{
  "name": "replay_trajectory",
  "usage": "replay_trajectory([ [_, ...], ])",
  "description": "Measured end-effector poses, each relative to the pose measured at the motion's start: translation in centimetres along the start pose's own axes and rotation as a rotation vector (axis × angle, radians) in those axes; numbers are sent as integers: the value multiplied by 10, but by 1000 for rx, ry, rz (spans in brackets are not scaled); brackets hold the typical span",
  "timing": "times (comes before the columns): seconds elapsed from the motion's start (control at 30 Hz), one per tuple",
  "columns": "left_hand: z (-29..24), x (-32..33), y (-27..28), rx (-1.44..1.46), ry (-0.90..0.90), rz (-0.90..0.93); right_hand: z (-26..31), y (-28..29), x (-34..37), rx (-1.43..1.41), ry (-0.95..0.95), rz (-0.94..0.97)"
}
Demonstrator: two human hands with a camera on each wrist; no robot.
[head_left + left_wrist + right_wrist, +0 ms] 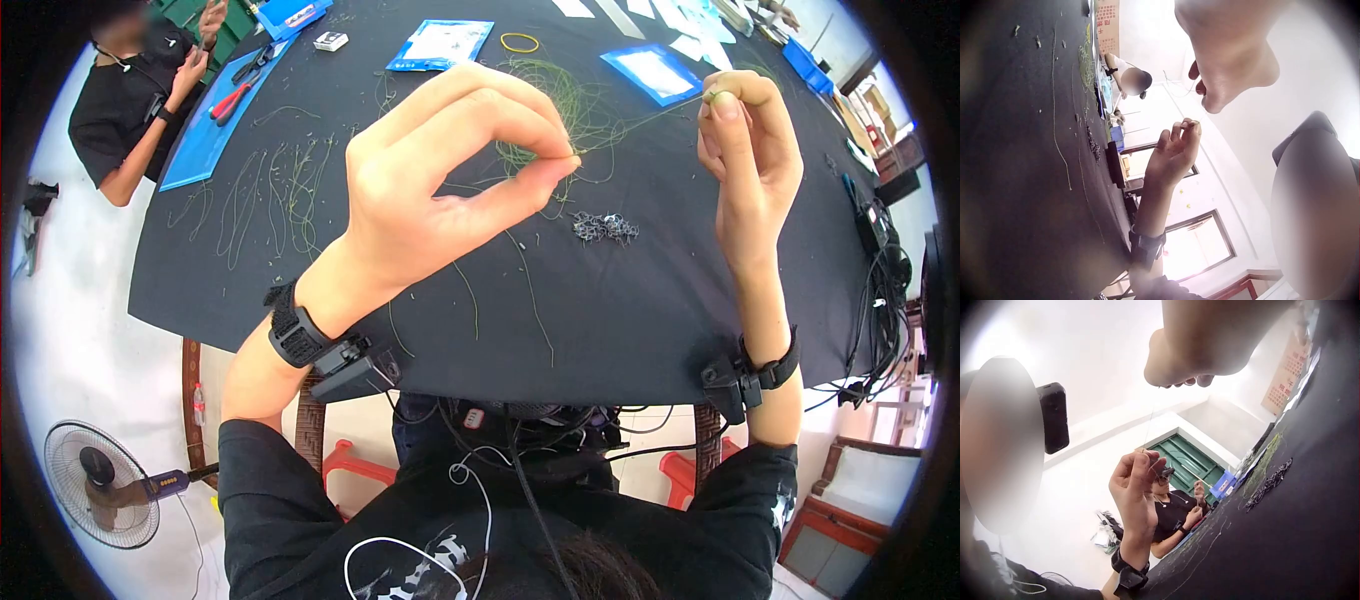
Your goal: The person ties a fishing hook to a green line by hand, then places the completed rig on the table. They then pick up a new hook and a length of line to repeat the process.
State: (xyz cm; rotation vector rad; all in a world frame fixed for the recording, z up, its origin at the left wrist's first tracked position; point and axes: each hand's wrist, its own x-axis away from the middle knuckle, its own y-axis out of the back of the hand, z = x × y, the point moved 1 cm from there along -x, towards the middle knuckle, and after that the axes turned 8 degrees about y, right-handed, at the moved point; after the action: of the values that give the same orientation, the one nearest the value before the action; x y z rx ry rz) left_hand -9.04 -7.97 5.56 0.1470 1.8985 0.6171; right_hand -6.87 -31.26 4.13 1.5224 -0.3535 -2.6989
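Note:
In the head view, my left hand [430, 170] is raised over the black table, thumb and index fingertips pinched together beside a tangle of green line [545, 100]. My right hand [752, 170] is held up at the right, thumb and fingers pinching the end of a thin green line [660, 115] that stretches left toward the tangle. Whether the left fingertips hold line is hard to see; the right wrist view shows a thin line rising from the left hand [1135, 487]. A small pile of dark metal pieces [605, 228] lies between the hands.
Loose green strands [290, 200] lie on the left of the table [640, 320]. Farther back are blue-edged packets [440, 45], a yellow ring [520, 42], a small white box [330, 41] and red-handled pliers [235, 100]. Another person [125, 120] sits at the far left; cables [880, 260] hang at right.

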Motion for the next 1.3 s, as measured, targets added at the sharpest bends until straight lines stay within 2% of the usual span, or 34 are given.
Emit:
replay_trajectory([
  [0.4,0,-1,0,-14,-8,11,-3,4,-1,11,0,-44],
  [0.8,0,1,0,18,-3,4,-5,6,-4,-21,-80,-190],
  [0.87,-1,1,0,22,-7,3,-6,8,-4,-33,-155,-234],
  [1.1,-2,3,0,41,-7,6,-19,19,-4,-11,-139,-238],
  [1.3,-2,3,0,59,-10,-2,-28,24,-7,-19,-165,-341],
])
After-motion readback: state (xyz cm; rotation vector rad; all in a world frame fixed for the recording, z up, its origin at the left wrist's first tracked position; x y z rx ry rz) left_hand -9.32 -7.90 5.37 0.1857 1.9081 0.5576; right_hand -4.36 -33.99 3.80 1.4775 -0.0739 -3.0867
